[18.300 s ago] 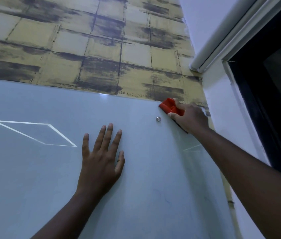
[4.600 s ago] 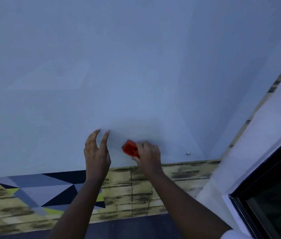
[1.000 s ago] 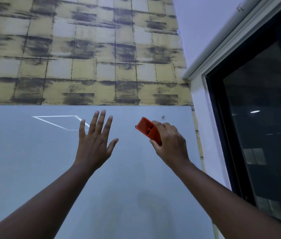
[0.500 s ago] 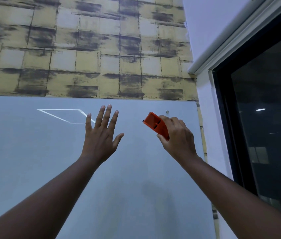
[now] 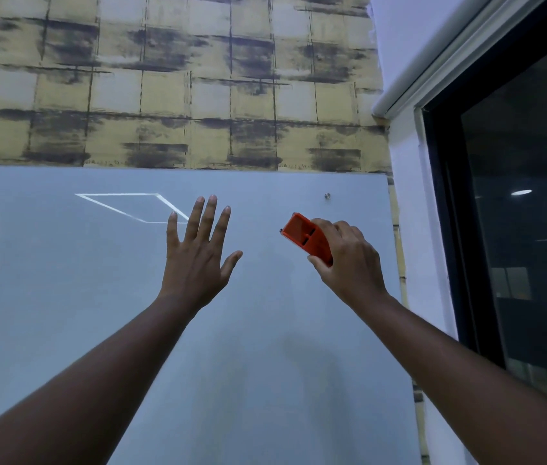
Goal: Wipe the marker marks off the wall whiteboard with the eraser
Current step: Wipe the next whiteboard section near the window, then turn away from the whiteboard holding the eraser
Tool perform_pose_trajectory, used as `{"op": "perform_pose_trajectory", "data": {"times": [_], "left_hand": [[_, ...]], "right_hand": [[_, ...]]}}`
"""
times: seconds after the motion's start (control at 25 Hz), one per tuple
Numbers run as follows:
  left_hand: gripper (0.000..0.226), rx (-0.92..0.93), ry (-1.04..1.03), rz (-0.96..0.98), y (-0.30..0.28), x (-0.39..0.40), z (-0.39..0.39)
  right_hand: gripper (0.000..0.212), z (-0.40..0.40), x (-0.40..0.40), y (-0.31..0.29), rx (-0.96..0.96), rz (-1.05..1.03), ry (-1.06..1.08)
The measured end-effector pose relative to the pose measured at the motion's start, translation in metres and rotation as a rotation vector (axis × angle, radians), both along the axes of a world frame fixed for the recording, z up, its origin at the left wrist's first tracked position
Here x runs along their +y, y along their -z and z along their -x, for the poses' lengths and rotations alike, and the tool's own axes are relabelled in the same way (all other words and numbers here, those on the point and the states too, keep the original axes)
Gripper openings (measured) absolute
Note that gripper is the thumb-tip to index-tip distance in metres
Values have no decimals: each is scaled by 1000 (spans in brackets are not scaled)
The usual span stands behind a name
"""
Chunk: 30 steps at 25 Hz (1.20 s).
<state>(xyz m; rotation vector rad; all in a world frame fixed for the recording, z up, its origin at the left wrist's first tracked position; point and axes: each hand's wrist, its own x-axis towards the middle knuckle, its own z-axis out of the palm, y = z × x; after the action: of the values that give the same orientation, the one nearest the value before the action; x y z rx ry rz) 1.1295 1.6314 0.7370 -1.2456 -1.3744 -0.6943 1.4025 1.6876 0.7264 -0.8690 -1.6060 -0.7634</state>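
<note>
We list, largest first:

Whiteboard (image 5: 64,297): pale grey-blue, mounted on the wall, filling the lower left and middle of our view. No marker marks that we can make out on the part in view; a bright four-sided outline of reflected light (image 5: 131,206) lies near its top edge.

Wallpaper (image 5: 171,82): yellow blocks with dark smears, above the board.

Window (image 5: 517,196): dark glass in a black frame at right, with a white wall strip (image 5: 413,229) between it and the board.

Left hand (image 5: 198,256): our left grip, fingers straight and spread apart, holding nothing, raised before the board. We cannot tell whether it touches the surface.

Right hand (image 5: 349,263): our right grip, fingers and thumb curled round the eraser's lower end.

Eraser (image 5: 305,236): orange-red plastic, tilted, upper end pointing up and left, near the board's upper right corner. Contact with the board cannot be told.

Mounting stud (image 5: 327,196): small, metal, just above the eraser.
</note>
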Motion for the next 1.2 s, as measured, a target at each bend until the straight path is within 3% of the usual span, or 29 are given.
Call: {"op": "perform_pose_trajectory", "data": {"times": [0.28,0.52,0.76,1.2], "left_hand": [[82,-43,-72,40,31,-10,9],[82,-107,-203,111,80,-64,63],[82,-143,-453,111,115,-182,159],[84,-264,-891,133,152,-471,331]], "right_hand": [[67,12,3,22,-18,87,-73],[64,89,-9,63,-67,163,-289],[65,217,-70,98,-169,180,-545],[64,486,-293,133,-244,208,-1014]]}}
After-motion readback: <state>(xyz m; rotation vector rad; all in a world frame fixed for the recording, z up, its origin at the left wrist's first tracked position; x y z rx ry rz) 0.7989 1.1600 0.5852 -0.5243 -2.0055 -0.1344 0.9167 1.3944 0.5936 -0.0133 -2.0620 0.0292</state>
